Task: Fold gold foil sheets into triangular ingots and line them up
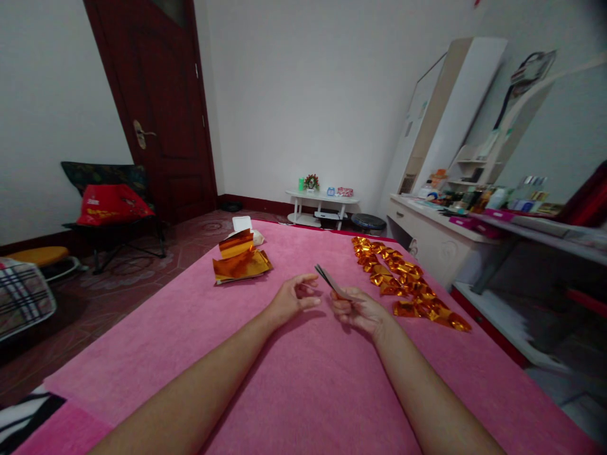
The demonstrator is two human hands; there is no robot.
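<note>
Near the middle of the pink cloth, my right hand (355,309) is closed on a folded foil paper (334,283), its greyish side showing and its layers fanned slightly apart at the far end. My left hand (294,297) is just to the left of it, fingers curved and apart, holding nothing. A stack of flat gold foil sheets (241,265) lies beyond my left hand, with another bent gold sheet (236,244) behind it. To the right of my right hand, several folded gold foil pieces (401,268) lie in rows.
The pink cloth (284,385) covers the surface before me. A white object (242,223) sits behind the gold sheets. A dressing table (436,230) crowded with bottles stands at right. Beyond are a low white table (322,197), a round stool (368,222) and a chair holding a red bag (112,204).
</note>
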